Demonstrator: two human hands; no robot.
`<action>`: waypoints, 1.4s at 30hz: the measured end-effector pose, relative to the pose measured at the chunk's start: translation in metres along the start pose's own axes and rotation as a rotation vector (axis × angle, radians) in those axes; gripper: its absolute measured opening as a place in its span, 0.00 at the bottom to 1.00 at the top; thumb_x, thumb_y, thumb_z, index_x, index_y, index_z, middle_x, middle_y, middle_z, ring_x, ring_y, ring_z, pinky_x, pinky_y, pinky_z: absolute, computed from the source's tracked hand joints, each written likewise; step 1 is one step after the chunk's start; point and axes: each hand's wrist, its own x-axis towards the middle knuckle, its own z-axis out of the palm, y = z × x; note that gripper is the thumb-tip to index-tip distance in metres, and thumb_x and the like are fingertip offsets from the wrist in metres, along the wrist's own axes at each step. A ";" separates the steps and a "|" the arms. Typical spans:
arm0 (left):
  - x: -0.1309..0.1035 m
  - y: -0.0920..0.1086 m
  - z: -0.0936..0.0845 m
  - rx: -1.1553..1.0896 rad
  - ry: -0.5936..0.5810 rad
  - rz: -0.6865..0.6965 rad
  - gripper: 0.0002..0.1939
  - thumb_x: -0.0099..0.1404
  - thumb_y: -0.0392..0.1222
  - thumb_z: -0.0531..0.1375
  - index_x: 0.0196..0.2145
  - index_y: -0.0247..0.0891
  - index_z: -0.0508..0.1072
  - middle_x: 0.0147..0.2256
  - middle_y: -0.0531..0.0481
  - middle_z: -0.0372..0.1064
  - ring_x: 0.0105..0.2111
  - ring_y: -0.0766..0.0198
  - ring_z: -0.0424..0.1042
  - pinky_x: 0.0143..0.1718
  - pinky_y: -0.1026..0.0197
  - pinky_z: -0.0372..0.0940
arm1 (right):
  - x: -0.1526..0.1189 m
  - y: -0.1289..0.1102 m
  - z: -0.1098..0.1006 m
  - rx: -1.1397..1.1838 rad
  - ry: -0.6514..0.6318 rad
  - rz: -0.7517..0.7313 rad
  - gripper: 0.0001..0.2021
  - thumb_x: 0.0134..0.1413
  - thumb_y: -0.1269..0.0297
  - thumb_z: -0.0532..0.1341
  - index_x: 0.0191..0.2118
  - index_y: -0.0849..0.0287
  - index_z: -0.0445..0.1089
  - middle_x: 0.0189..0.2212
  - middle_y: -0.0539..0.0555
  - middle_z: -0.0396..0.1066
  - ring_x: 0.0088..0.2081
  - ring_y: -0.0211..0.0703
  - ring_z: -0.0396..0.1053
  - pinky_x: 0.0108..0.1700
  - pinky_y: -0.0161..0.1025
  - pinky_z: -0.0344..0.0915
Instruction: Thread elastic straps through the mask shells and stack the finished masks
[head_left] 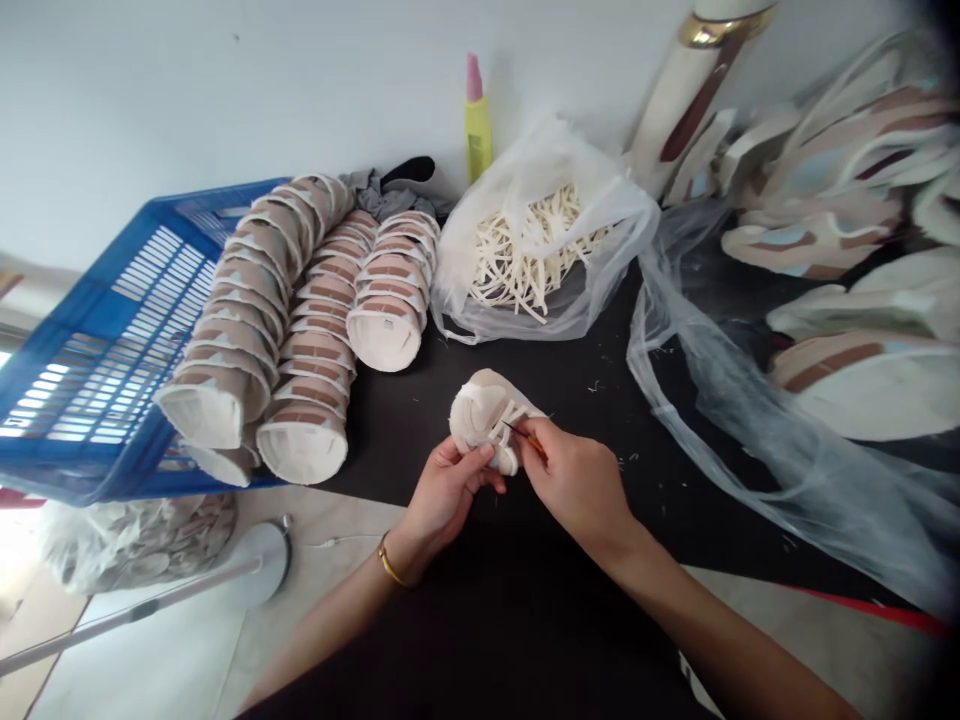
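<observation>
Hands first: the left hand (448, 482) is gripping a small cream shoe piece (484, 418) from below, fingers curled tight around it. The right hand (577, 478) is pinching a thin orange tool (525, 437), and its tip is touching the pale strips on the piece. Which kind of tool it is cannot be told, it is too small. The piece is sitting just above the black tabletop (525, 600), near the middle of it, close to the near edge.

Going from big to small, the tabletop is dark, flat and dotted with tiny pale scraps. At its left edge a blue plastic crate (97, 360) with slotted walls is lying on its side. Three long rows of stacked shoe pieces (300, 320) are leaning against it, cream with brown and pale blue patches, rounded like little cups. They look finished, so a good share of the work seems done. Along the right edge a loose heap of larger shoe parts (840, 250) is lying on crinkly clear plastic sheet (750, 420); these seem to be waiting. Near the far edge a see-through plastic bag (540, 250) is holding a tangle of thin cream strips (525, 250), soft and flat like noodles. Behind it a yellow bottle (477, 125) with a pink cap is standing upright against the white wall. A thin gold bangle (388, 565) is circling the left wrist.
</observation>
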 end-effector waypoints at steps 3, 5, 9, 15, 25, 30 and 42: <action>-0.001 0.005 -0.003 0.128 0.026 0.039 0.13 0.61 0.47 0.67 0.36 0.33 0.75 0.30 0.50 0.72 0.26 0.67 0.69 0.25 0.65 0.68 | -0.003 0.011 -0.014 0.101 -0.052 -0.082 0.10 0.65 0.63 0.56 0.42 0.55 0.76 0.32 0.52 0.80 0.32 0.47 0.77 0.32 0.37 0.62; -0.004 0.013 -0.005 0.305 0.013 0.063 0.13 0.65 0.47 0.64 0.38 0.33 0.74 0.29 0.51 0.70 0.23 0.69 0.67 0.23 0.66 0.65 | -0.002 0.022 -0.034 0.225 -0.021 -0.156 0.12 0.68 0.62 0.54 0.42 0.55 0.75 0.33 0.51 0.79 0.32 0.43 0.77 0.34 0.36 0.65; -0.008 0.033 -0.008 0.802 -0.267 0.231 0.10 0.70 0.41 0.57 0.45 0.37 0.75 0.34 0.49 0.69 0.28 0.68 0.67 0.29 0.65 0.66 | 0.013 0.039 -0.080 0.284 0.162 -0.305 0.14 0.68 0.62 0.54 0.51 0.53 0.74 0.46 0.54 0.76 0.43 0.42 0.75 0.42 0.36 0.69; 0.003 0.035 -0.009 1.287 -0.277 0.807 0.18 0.67 0.31 0.56 0.50 0.47 0.77 0.46 0.44 0.69 0.50 0.55 0.66 0.49 0.53 0.66 | 0.027 0.025 -0.086 0.183 -0.161 -0.488 0.19 0.61 0.65 0.61 0.58 0.51 0.69 0.47 0.52 0.75 0.41 0.40 0.75 0.41 0.36 0.71; 0.008 0.031 -0.001 0.173 -0.005 0.007 0.23 0.56 0.35 0.59 0.51 0.35 0.77 0.39 0.43 0.75 0.30 0.60 0.73 0.27 0.60 0.70 | -0.002 0.038 -0.030 -0.191 0.150 -0.902 0.18 0.68 0.72 0.50 0.49 0.52 0.76 0.43 0.53 0.79 0.36 0.40 0.72 0.38 0.37 0.67; 0.010 0.032 0.012 -0.063 0.077 0.041 0.12 0.54 0.36 0.64 0.38 0.32 0.78 0.37 0.46 0.74 0.33 0.62 0.72 0.30 0.61 0.73 | 0.008 0.044 -0.030 0.000 -0.134 -0.764 0.10 0.67 0.65 0.55 0.49 0.54 0.72 0.44 0.53 0.77 0.42 0.42 0.74 0.41 0.37 0.69; 0.009 0.030 0.021 0.159 0.099 0.154 0.26 0.61 0.34 0.61 0.57 0.42 0.74 0.47 0.48 0.76 0.29 0.69 0.71 0.29 0.65 0.74 | 0.026 0.032 -0.017 0.320 -0.049 -0.205 0.10 0.68 0.58 0.52 0.38 0.55 0.66 0.33 0.52 0.71 0.34 0.43 0.69 0.38 0.39 0.64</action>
